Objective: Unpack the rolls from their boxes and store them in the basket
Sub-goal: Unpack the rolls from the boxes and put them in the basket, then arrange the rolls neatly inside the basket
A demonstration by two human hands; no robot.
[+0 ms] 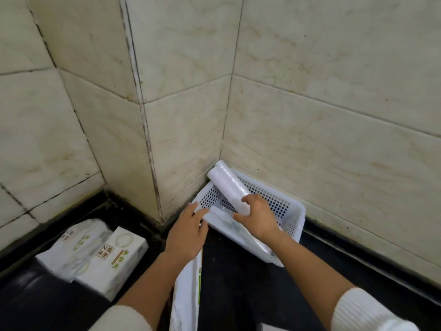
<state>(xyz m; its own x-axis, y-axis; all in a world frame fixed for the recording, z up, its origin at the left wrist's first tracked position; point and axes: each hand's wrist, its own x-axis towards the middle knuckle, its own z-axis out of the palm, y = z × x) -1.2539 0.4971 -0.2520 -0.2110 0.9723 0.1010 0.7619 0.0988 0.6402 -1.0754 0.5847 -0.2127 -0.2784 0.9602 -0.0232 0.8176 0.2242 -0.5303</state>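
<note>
Storing step underway: right hand (256, 217) curled round the near end of a wrapped roll (228, 187), tilted over the white basket (294, 211) in the corner. Left hand (187, 231) gripping an opened box (187, 290) beneath; exact finger hold hidden. Next: lower, release. More boxes (95, 254) waiting left. Another roll under the hands, hard to make out.

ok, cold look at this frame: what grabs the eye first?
The right hand gripping a white plastic-wrapped roll, angled up out of the white perforated basket that sits in the tiled wall corner. Next, the left hand at the basket's near-left rim, holding a long white box that runs down to the bottom edge. At lower left, a pile of white boxes with green print lies on the dark counter.
</note>
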